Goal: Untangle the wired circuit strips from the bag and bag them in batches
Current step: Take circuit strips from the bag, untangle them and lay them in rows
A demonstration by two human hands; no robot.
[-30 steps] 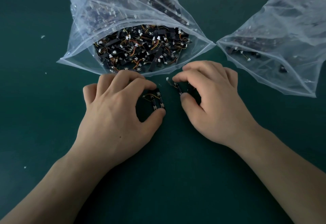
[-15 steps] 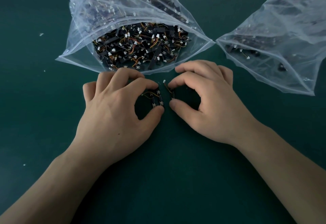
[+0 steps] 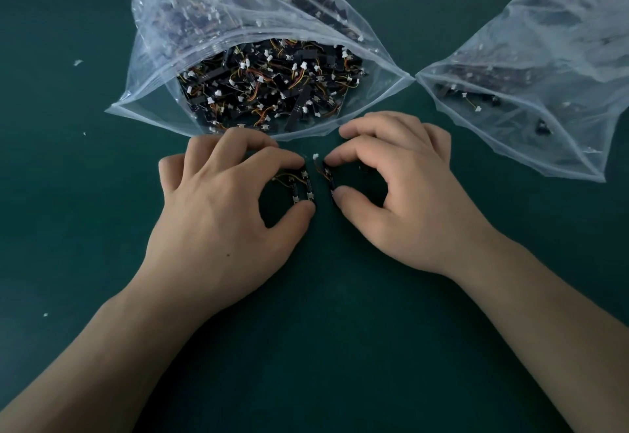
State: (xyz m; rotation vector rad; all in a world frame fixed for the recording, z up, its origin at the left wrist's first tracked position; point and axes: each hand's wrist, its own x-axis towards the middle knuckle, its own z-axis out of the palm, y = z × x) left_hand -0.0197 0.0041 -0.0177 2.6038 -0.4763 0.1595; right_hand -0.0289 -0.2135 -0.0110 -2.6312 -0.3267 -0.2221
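Left hand [image 3: 218,214] pinching two wired circuit strips [image 3: 303,190], right hand [image 3: 398,194] pinching a single strip [image 3: 329,179], all on the green table [image 3: 323,330] before the full bag [image 3: 160,68], and if I drift closer those loose wires could snag together.

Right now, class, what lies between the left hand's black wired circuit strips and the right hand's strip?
Head view: only bare dark green table separates the strips in the left hand from the strip in the right hand.

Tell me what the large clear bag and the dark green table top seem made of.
Large clear bag: thin, soft, glossy plastic; it creases, and the circuit strips show through. Dark green table top: smooth and matte; perhaps a mat or laminate.
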